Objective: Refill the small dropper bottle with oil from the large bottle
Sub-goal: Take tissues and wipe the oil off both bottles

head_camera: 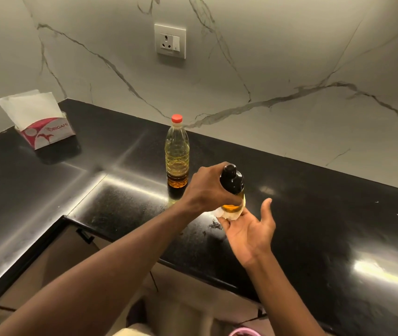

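The large clear oil bottle (177, 151) with a red cap stands upright on the black countertop (314, 214), capped, with amber oil at its bottom. My left hand (207, 187) grips the small dropper bottle (232, 187) by its body; the bottle has a black dropper top and amber oil low inside, and it is held just above the counter. My right hand (248, 229) is under the bottle, palm up, its fingers pressing a white tissue (229, 214) against the bottle's base.
A tissue box (45, 132) with white tissue sticking out stands at the far left corner of the counter. A wall socket (170, 41) is on the marble backsplash. The counter's front edge runs below my arms, with cabinet fronts beneath.
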Available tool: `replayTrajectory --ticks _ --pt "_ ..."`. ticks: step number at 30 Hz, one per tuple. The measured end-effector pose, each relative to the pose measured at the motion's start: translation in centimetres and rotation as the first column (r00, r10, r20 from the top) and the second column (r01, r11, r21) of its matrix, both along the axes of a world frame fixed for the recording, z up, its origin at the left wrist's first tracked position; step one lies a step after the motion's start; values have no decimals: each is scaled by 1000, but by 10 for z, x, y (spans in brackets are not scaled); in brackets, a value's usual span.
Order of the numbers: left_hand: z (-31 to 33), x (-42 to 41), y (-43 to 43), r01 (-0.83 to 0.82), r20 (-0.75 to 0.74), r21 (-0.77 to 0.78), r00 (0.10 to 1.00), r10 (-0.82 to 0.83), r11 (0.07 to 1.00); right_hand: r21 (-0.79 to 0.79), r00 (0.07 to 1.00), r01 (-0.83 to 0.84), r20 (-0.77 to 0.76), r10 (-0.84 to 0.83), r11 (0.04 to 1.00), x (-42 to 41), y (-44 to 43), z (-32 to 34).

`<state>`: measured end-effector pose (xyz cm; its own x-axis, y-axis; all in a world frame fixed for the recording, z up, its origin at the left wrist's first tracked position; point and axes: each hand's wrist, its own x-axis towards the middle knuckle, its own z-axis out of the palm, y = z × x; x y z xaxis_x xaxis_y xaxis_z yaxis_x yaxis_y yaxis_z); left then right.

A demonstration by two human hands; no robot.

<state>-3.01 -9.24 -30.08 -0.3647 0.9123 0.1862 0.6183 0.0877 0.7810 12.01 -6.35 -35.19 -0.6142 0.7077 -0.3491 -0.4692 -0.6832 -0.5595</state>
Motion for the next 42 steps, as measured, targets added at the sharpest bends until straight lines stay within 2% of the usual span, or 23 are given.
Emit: replayTrajectory --ticks 4,8,14,21,26,32,42 --pt "0 -8 2 -13 21 -1 1000 13 1000 -10 998 37 41 -36 999 14 -1 -3" --pt "-5 -4 4 -22 2 -12 1000 22 1000 -33 997 81 6 -81 996 14 13 1" --pt "-9 -7 5 -30 -48 -22 998 29 999 -74 998 10 66 -5 997 2 -3 -5" --pt "-15 -5 -4 -27 20 -47 999 28 999 -106 994 108 38 -104 988 16 5 -6" --pt "-13 3 -3 -27 -6 -33 1000 27 999 -96 998 36 56 -31 995 2 -1 -2" --pt "-3 -10 -6 -70 27 -34 997 71 997 -100 995 92 54 -87 991 16 -6 -1" --pt "-3 -9 -13 -79 16 -17 997 79 997 -66 996 49 84 -44 997 15 -12 0"
